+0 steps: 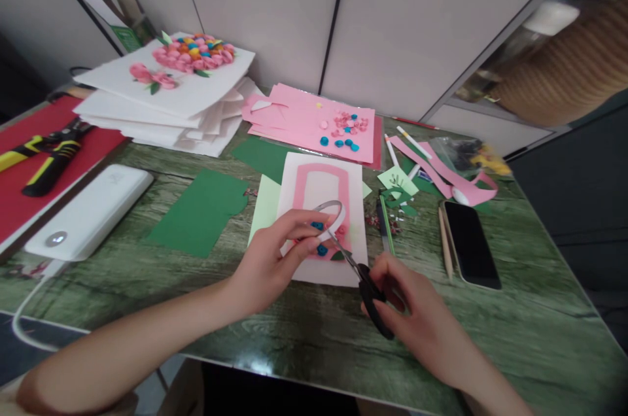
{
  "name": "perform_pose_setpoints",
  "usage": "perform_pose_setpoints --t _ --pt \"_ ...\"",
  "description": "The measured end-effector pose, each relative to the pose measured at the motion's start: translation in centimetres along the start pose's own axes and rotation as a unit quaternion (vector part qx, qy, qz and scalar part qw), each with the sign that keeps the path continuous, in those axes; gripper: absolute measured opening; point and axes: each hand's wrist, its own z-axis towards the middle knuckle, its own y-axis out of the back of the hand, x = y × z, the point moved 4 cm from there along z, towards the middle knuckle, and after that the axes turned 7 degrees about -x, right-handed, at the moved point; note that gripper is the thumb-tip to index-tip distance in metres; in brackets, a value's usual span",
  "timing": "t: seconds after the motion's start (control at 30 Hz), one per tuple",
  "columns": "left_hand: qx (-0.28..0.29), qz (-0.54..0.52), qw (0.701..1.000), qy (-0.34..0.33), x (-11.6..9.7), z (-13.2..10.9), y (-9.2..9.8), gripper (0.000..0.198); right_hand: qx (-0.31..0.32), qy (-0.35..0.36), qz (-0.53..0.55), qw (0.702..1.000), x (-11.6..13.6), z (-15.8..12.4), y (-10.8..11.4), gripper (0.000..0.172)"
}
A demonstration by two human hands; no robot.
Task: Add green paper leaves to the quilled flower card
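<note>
My left hand [275, 256] pinches a narrow white strip [338, 213] that curls up in a loop; whether it is paper or tape I cannot tell. My right hand [405, 301] grips black-handled scissors [366, 282], their blades pointing up and left, with the tips at the strip. Beneath both lies a white card [353, 174] with a pink paper frame [321, 171] on it. Blue rolled paper flowers [322, 250], pink ones and a dark green leaf [338, 256] sit at the frame's bottom, partly covered by my left hand.
Green paper [199, 213], a power bank [93, 210] and yellow-black pliers [59, 154] lie left. White sheets [161, 102] bearing paper flowers are stacked behind. Pink sheets [294, 115] with small rolled flowers lie at the back. A phone [471, 242] and pink paper strips [422, 164] are right.
</note>
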Motion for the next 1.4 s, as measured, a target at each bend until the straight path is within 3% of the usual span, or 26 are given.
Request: perform_pose_setpoints --t 0.2,0.4,0.7,0.83,0.93,1.07,1.2,1.3,1.4 --pt "-0.002 -0.005 1.000 0.002 0.0 0.1 -0.1 0.022 -0.017 0.009 -0.014 1.000 -0.1 0.0 0.4 0.011" --pt "-0.010 0.015 1.000 -0.007 0.0 0.1 0.1 0.023 -0.071 0.058 -0.113 0.989 0.6 0.1 0.4 0.016" --pt "-0.010 0.025 1.000 -0.007 0.1 0.0 0.0 0.022 -0.205 0.184 -0.226 0.934 0.7 -0.1 0.6 0.024" --pt "-0.046 0.116 0.992 -0.038 0.0 0.9 1.1 0.023 -0.225 0.217 -0.272 0.910 0.6 0.0 0.8 0.024" --pt "-0.121 0.299 0.940 -0.106 -0.4 2.9 3.8 0.024 -0.243 0.249 -0.297 0.889 0.8 0.1 1.0 0.025" --pt "-0.145 0.551 0.815 -0.106 1.0 5.9 7.9 0.026 -0.253 0.273 -0.335 0.866 0.8 0.3 1.2 0.025" --pt "-0.114 0.624 0.771 -0.063 3.0 7.1 9.5 0.022 -0.242 0.274 -0.359 0.859 0.8 0.5 1.5 0.025" --pt "-0.096 0.589 0.796 -0.098 2.3 6.5 8.0 0.022 -0.231 0.282 -0.361 0.859 0.9 0.6 1.8 0.027" --pt "-0.023 0.415 0.903 -0.106 0.8 5.0 4.9 0.019 -0.200 0.293 -0.345 0.869 1.0 0.5 2.2 0.030"
